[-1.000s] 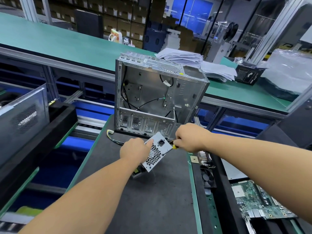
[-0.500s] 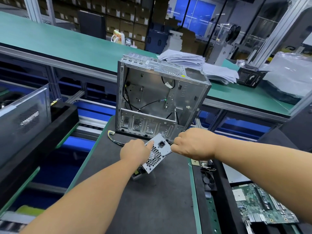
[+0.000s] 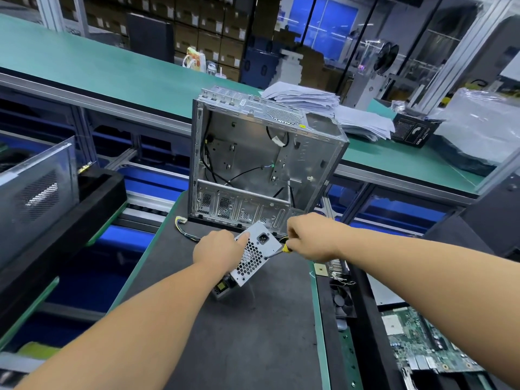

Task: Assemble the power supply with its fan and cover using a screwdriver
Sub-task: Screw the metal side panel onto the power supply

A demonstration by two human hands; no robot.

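Power supply (image 3: 254, 257) gripped tilted by left hand (image 3: 218, 250); screwdriver (image 3: 277, 251), clenched in right hand (image 3: 308, 239), best kept square to the right-edge screw.

R hand (image 3: 308, 240) shifted right | screwdriver (image 3: 277, 251) tip now visible on PSU (image 3: 254, 256)

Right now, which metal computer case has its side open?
The upright case behind the hands, its wired interior exposed. The case at far left shows a closed, vented panel.
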